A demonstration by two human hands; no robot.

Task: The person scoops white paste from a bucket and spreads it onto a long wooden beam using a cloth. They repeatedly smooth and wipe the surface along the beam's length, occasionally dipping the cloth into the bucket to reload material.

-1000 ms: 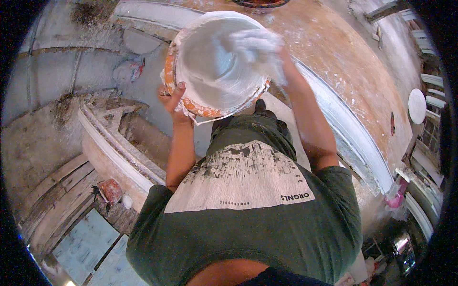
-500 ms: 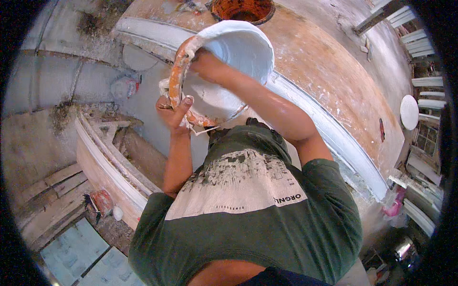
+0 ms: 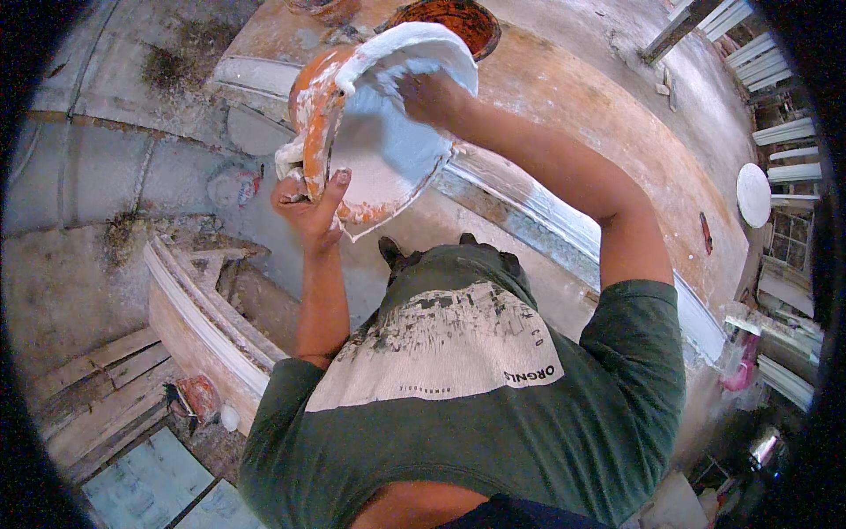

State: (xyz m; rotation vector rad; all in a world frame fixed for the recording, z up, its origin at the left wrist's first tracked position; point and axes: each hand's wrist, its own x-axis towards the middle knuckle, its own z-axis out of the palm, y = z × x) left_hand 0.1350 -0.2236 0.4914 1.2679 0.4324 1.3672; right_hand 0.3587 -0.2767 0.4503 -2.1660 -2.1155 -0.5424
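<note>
An orange bucket (image 3: 319, 75) caked with white plaster is tipped on its side in front of me, its mouth facing me. Wet-looking white plaster (image 3: 379, 145) coats the inside. My left hand (image 3: 310, 207) is closed on the bucket's near left rim, with the thumb along the edge and the fingers behind, beside a white-crusted lug. Reaching in over the right side of the mouth, my right hand (image 3: 434, 99) is against or close to the coated inner wall. Its fingers are shadowed and blurred, so whether they hold anything is hidden.
Beyond the bucket stretches a long curved tabletop (image 3: 573, 106) with a white moulding (image 3: 564, 216) along its near edge. Another orange container (image 3: 480, 31) stands on it, near a red-handled tool (image 3: 706, 234). A white disc (image 3: 753, 196) is at right; a curved trough-like form (image 3: 198, 322) lies left.
The bucket has shifted left and turned, showing more of its outer wall. My right hand has moved from the bucket's left side toward its upper right. My left hand keeps its grip.
</note>
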